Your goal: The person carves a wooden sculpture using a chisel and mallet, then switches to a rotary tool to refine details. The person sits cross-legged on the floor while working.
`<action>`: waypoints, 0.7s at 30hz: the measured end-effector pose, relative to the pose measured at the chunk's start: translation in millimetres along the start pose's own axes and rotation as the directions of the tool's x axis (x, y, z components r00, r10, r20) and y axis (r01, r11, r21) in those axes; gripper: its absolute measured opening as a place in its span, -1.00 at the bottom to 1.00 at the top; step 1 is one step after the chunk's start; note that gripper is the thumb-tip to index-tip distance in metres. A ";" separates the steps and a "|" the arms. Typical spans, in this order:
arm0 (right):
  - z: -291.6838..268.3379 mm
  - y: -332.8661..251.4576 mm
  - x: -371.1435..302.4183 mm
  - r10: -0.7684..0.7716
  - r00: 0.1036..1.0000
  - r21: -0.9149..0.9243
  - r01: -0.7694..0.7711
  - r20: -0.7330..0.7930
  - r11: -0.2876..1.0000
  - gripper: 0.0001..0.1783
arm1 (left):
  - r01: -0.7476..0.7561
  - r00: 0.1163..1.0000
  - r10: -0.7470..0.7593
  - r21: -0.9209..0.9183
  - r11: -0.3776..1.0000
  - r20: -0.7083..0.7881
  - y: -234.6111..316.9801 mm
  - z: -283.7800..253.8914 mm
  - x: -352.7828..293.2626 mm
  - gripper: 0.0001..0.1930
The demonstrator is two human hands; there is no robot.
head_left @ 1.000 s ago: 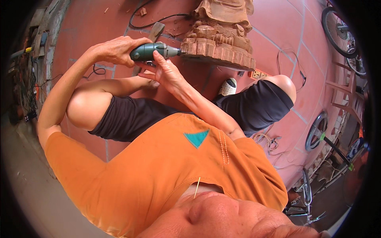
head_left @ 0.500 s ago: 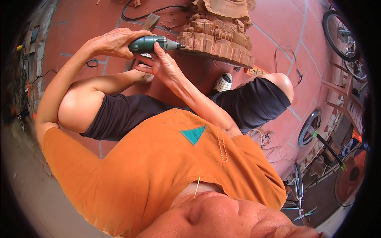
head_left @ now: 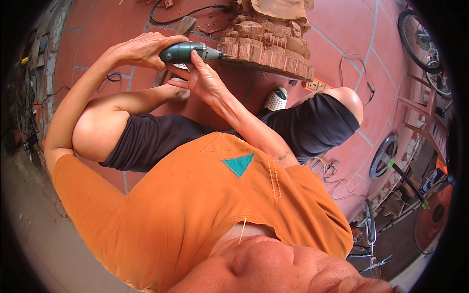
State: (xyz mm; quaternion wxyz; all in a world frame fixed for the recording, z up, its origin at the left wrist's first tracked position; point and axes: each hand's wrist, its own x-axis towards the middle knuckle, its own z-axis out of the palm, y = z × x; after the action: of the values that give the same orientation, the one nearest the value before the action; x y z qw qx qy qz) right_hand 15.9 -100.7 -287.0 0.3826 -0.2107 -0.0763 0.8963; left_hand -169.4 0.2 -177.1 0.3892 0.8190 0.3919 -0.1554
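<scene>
Gripping green rotary tool [head_left: 188, 51] w/ both hands — left hand [head_left: 141, 49], right hand [head_left: 205, 80] — tip at wood carving [head_left: 266, 39].

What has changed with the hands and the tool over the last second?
Very little. The left hand still grips the green rotary tool and the right hand still steadies it near the nose, its tip at the base of the wooden carving. The whole group sits slightly higher in the view, seemingly from a head tilt. Nothing was taken up or let go.

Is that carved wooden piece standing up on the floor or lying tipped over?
Upright. The wood carving sits flat on its broad base on the red tiled floor, while the green rotary tool touches its lower edge.
</scene>
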 end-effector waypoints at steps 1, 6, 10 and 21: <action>-0.4 0.2 0.3 0.001 1.000 0.000 -0.001 0.000 1.000 -0.28 | -0.018 1.000 0.018 0.001 1.000 -0.015 -0.8 0.7 0.0 -0.16; -2.0 0.3 0.4 -0.005 1.000 0.001 0.005 0.014 1.000 -0.28 | -0.061 0.997 0.061 0.001 0.998 -0.041 -1.9 0.9 1.6 -0.17; -4.1 1.0 1.5 -0.012 1.000 0.003 0.012 0.023 1.000 -0.29 | -0.107 0.992 0.108 0.009 0.994 -0.060 -4.9 1.5 2.7 -0.17; -6.8 -0.9 6.5 -0.021 0.999 0.028 0.020 0.025 0.999 -0.30 | -0.018 1.000 0.019 0.033 0.999 -0.020 10.1 -9.1 2.2 -0.26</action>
State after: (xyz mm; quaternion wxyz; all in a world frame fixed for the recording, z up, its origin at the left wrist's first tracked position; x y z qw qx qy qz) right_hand 15.4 -95.5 -295.0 0.3937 -0.1932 -0.0707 0.8959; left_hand -160.7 4.4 -167.2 0.3733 0.8304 0.3857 -0.1496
